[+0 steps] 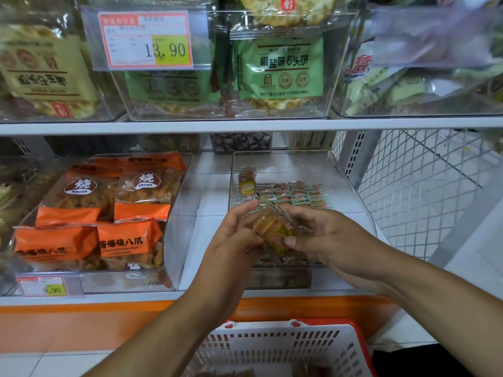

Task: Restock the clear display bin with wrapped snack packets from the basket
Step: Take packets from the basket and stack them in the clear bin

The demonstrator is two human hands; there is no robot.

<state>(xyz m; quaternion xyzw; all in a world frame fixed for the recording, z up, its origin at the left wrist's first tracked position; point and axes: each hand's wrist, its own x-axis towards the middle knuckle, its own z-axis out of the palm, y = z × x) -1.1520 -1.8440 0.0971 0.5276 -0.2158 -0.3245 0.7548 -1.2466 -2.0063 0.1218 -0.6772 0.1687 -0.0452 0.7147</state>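
Note:
My left hand [234,235] and my right hand [324,238] together hold a small stack of wrapped snack packets [273,231] over the front of the clear display bin [351,183] on the lower shelf. Fingers of both hands curl round the stack. Inside the bin lie several more wrapped packets [294,194], and one packet [247,183] stands upright at the back left. The white basket with a red rim [275,346] sits below my arms at the bottom of the view; a few brown packets show on its floor.
A clear bin of orange snack bags [109,213] stands left of the display bin, with a price tag [43,287] at its front. The upper shelf holds bins of green and beige biscuit bags [280,72]. White wire mesh [424,186] closes the right side.

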